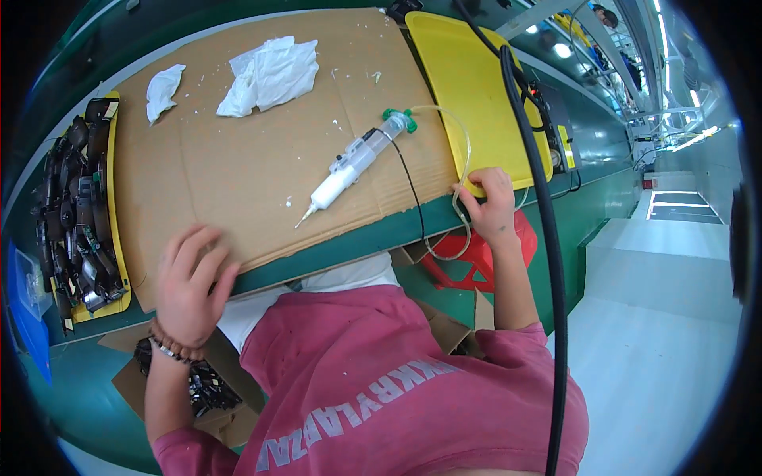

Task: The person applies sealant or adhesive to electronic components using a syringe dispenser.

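My left hand (190, 278) is over the near left edge of the cardboard sheet (262, 174), fingers apart and slightly blurred, with nothing in it. At the right, my right hand (492, 205) is closed at the near corner of a yellow tray (476, 95), thumb and fingers around its rim. A clear thin tube (467, 143) runs right beside those fingers. Between my hands lies a dispensing syringe (353, 165) with white contents, its nozzle pointing toward me and left, a green cap at its far end. The tube leads from that cap.
Dark glossy parts fill a yellow-edged tray (79, 214) at the left. Crumpled white tissues (270, 75) lie at the back. A thick black cable (548, 278) hangs down the right side. Below are a red stool (476, 258) and cardboard boxes (230, 420).
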`<state>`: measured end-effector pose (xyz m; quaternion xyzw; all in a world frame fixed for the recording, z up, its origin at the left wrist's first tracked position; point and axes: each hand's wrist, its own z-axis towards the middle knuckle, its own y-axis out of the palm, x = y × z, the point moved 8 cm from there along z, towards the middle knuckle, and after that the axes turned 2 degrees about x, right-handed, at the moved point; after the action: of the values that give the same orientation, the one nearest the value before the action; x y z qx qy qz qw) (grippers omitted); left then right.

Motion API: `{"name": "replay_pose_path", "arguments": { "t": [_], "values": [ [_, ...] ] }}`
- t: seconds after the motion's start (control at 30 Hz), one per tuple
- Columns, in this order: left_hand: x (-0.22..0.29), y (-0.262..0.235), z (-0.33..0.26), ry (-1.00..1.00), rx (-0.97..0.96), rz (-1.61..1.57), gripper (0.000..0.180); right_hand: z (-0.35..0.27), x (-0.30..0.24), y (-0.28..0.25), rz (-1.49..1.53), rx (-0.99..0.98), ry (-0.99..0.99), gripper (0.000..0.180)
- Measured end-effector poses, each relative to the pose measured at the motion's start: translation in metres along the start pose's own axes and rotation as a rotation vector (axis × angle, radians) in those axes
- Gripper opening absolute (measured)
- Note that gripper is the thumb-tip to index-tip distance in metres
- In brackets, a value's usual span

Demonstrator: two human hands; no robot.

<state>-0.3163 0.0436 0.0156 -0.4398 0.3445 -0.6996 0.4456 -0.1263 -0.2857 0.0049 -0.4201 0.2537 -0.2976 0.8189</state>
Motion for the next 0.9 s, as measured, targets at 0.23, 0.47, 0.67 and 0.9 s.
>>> {"name": "replay_pose_path", "arguments": {
  "t": [0.23,0.47,0.67,0.9],
  "values": [
    [0.069,0.065,0.126,-0.011,0.089,-0.213,0.042,0.006,0.000,0.000,0.030,-0.048,0.032,0.020],
    [0.080,0.117,0.165,-0.076,-0.110,0.199,0.024,0.000,0.002,0.000,0.065,-0.058,-0.001,0.023],
    [0.074,0.045,0.155,0.010,0.189,-0.033,0.035,-0.006,0.007,-0.005,0.034,-0.084,-0.025,0.023],
    [0.067,0.025,0.122,-0.047,0.161,-0.314,0.051,-0.004,0.004,-0.001,0.046,-0.073,-0.047,0.025]
  ]
}}
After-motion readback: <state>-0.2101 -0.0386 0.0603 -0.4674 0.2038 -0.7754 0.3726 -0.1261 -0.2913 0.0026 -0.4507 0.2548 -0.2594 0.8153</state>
